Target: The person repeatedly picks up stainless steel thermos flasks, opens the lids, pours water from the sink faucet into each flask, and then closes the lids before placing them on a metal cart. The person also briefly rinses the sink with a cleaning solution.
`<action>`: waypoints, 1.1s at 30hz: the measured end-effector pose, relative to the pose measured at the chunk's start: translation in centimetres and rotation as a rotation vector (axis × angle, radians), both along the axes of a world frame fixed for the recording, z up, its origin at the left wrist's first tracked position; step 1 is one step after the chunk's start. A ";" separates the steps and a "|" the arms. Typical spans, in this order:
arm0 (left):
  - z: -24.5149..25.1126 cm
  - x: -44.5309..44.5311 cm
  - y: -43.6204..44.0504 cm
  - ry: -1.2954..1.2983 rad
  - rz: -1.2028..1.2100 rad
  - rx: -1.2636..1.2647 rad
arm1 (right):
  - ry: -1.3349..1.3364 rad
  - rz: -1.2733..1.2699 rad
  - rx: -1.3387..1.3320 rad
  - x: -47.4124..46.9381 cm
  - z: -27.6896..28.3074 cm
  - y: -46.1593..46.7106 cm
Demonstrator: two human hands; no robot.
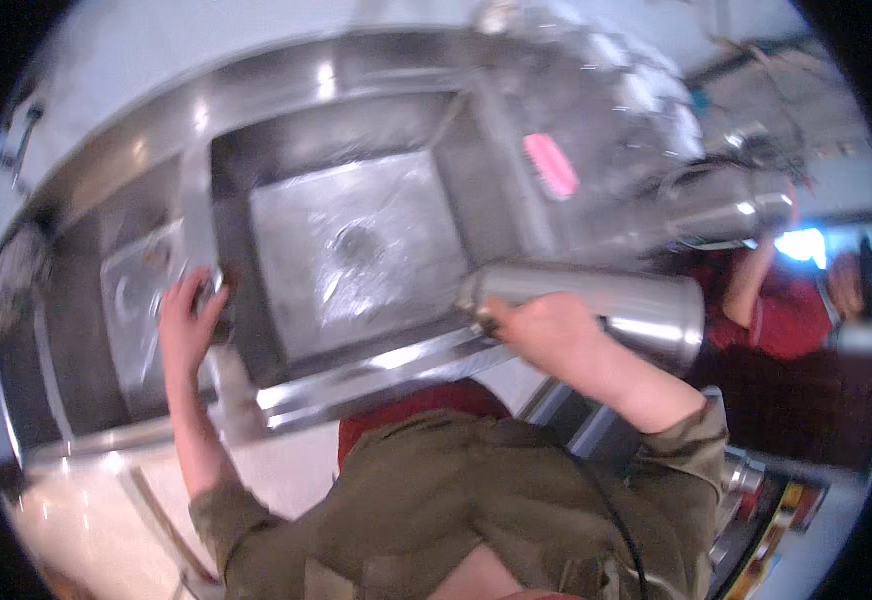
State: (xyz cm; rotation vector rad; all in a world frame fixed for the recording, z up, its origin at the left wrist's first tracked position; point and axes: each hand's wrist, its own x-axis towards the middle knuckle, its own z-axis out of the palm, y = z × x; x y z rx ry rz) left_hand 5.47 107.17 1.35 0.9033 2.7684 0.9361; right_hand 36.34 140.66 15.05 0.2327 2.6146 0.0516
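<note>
My right hand [548, 322] grips a cylindrical stainless steel canister [646, 300] near its narrower end. The canister lies tilted on its side over the front right corner of the steel sink basin [361, 307]. My left hand [190, 307] is at the divider [197, 180] between the two basins, thumb and fingers curved. Something small and shiny shows between those fingers, too blurred to name, and I cannot tell whether the hand holds it. Water wets the floor of the larger basin, around its drain [359, 246].
A pink scrubbing brush [551, 166] lies on the steel drainboard [515, 142] right of the basin. Beyond it is another steel canister [728, 206]. A person in a red top [788, 319] is close on the right. The smaller basin [125, 300] is at the left.
</note>
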 end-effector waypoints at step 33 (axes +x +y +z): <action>0.8 2.8 0.5 0.212 0.067 -0.506 | -0.130 0.357 0.158 -0.8 -7.4 -8.9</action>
